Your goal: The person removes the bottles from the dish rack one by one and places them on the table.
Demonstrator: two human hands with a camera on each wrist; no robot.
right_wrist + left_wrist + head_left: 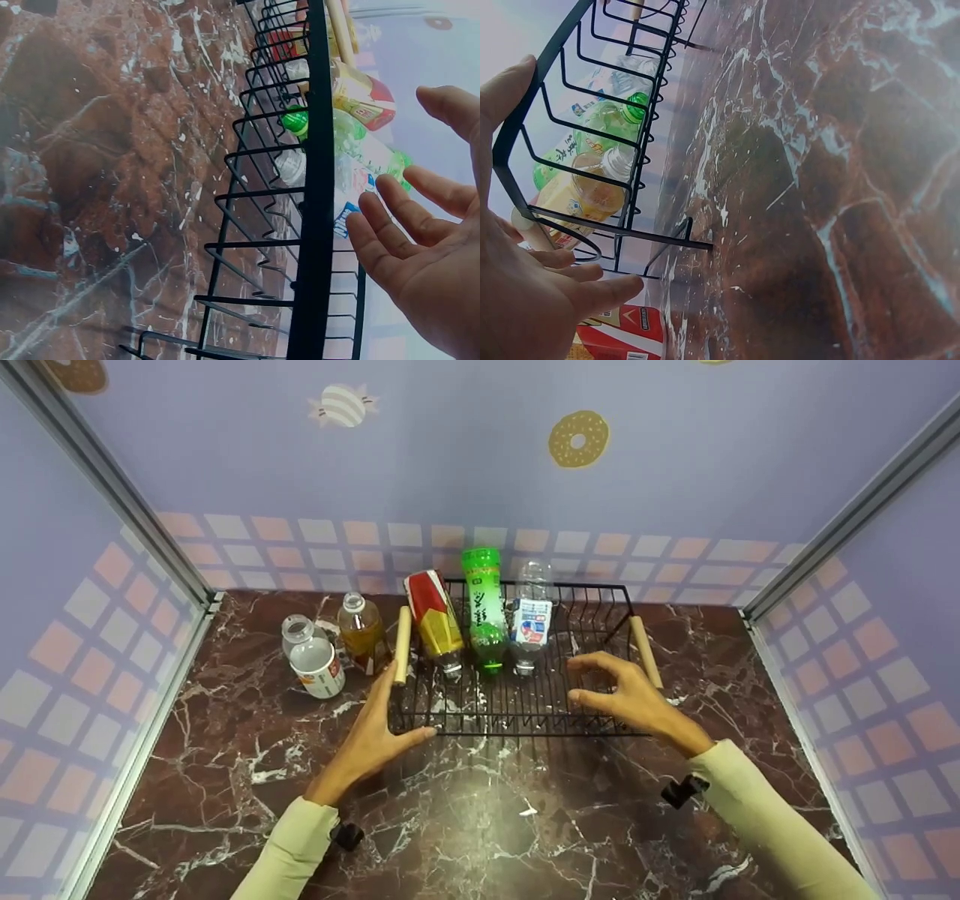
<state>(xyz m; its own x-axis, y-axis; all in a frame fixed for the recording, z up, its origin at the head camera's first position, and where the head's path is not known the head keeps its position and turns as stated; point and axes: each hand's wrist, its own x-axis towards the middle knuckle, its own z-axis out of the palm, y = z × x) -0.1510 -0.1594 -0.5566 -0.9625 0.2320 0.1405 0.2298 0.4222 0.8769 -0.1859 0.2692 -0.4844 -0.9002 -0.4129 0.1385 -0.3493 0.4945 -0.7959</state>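
A black wire basket (517, 734) with wooden handles holds three upside-down bottles: one with a red-and-yellow label (433, 619), a green one (486, 600) and a clear one with a white-and-blue label (532, 622). At the basket's left front corner is my left hand (375, 742), thumb spread along the front rim and fingers extended beside the left wooden handle (403, 645). My right hand (626, 697) hovers over the basket's right part, near the right wooden handle (646, 652). Its fingers are loosely bent, with nothing between them.
Left of the basket stand a clear bottle with a white label (321, 671) and a bottle of amber liquid (362, 634). A red-labelled container (630, 334) shows below my left hand in the left wrist view. Patterned walls (450, 472) enclose the marbled tabletop (480, 810).
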